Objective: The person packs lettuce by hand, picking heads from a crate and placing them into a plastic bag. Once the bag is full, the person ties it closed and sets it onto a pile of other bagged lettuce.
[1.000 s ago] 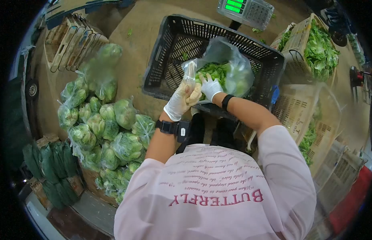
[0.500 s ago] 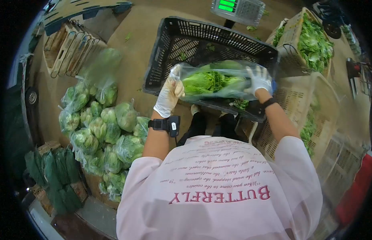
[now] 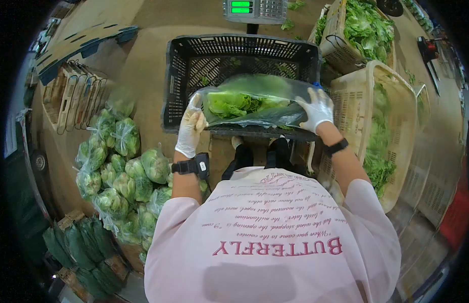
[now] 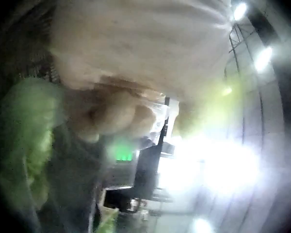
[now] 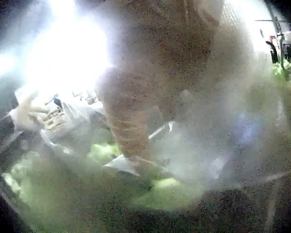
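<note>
A clear plastic bag (image 3: 290, 113) with leafy green lettuce (image 3: 234, 103) inside stretches sideways over the black crate (image 3: 171, 86). At its left end, my gloved left hand (image 3: 192, 123) grips the gathered plastic with curled fingers. My gloved right hand (image 3: 318, 112) is at the bag's right end, fingers spread and fairly straight against the film. Blurred fingers (image 4: 116, 116) and the green-filled bag show in the left wrist view. The right wrist view has a finger (image 5: 128, 131) reaching down to the hazy plastic.
Bagged lettuce heads (image 3: 123, 177) are piled at the left. Beyond the crate stands a scale display (image 3: 254, 10) with green digits. Pale crates of loose greens (image 3: 368, 30) line the right, one tilted crate (image 3: 368, 96) close to my right arm. Dark green bundles (image 3: 78, 252) lie at lower left.
My right hand has moved from on top of the lettuce out to the right, and the bag is now stretched between both hands. My left hand, still gripping the bag, has moved left.
</note>
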`<state>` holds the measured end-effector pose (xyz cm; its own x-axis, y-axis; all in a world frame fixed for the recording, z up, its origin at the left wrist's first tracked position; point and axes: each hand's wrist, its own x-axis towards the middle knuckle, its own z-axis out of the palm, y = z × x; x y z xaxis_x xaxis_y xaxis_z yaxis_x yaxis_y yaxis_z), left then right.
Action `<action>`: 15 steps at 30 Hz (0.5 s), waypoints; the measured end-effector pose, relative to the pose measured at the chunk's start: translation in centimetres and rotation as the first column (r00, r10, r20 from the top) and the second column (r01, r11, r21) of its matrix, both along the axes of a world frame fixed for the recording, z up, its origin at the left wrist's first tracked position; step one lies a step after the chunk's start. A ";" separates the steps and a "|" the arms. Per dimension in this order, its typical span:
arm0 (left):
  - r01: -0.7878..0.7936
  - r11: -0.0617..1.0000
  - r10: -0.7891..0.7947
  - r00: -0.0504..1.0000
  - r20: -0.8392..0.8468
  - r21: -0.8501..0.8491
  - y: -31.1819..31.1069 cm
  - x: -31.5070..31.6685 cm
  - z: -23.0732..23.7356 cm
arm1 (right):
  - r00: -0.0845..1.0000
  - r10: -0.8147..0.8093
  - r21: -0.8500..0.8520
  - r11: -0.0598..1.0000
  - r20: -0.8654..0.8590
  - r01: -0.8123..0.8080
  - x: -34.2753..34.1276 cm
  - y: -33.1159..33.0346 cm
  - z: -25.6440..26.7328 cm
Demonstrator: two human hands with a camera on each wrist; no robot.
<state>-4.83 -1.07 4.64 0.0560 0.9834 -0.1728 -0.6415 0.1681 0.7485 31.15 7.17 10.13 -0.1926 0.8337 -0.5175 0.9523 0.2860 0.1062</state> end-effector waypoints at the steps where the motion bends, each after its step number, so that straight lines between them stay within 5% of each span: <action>1: -0.014 0.998 0.015 1.000 0.028 -0.058 -0.1 0.4 -1.2 | 1.000 0.026 -0.039 0.999 -0.006 -0.026 0.1 0.2 -1.4; 3: 0.019 0.993 -0.020 1.000 -0.008 -0.115 0.0 0.6 -2.7 | 0.996 0.070 -0.109 0.991 -0.054 -0.075 -0.3 0.7 -2.5; 5: 0.026 0.998 -0.036 0.985 -0.171 -0.063 -0.1 0.7 -3.4 | 0.915 0.028 -0.214 0.969 -0.403 -0.124 0.5 1.4 -4.3; 6: 0.034 0.999 -0.040 0.975 -0.220 -0.034 -0.1 0.2 -3.7 | 0.913 0.025 -0.214 0.969 -0.408 -0.122 0.8 1.1 -4.7; 8: -0.050 0.995 0.015 0.937 -0.350 -0.090 -0.6 0.2 -3.5 | 0.662 -0.055 -0.185 0.974 -0.748 -0.128 0.4 0.3 -3.8; 11: -0.166 0.981 0.094 0.853 -0.514 -0.096 -1.0 -0.7 -3.2 | 0.388 -0.173 -0.234 0.965 -0.905 -0.117 -0.3 -2.6 -0.7; 13: -0.362 0.931 0.225 0.660 -0.716 -0.042 -1.8 -0.3 -1.1 | 0.366 -0.261 -0.307 0.949 -0.893 -0.072 0.2 -4.5 2.2; 15: -0.502 0.852 0.410 0.460 -0.787 0.150 -2.0 0.4 0.1 | 0.382 -0.112 -0.134 0.990 -0.917 -0.031 1.7 -6.3 2.8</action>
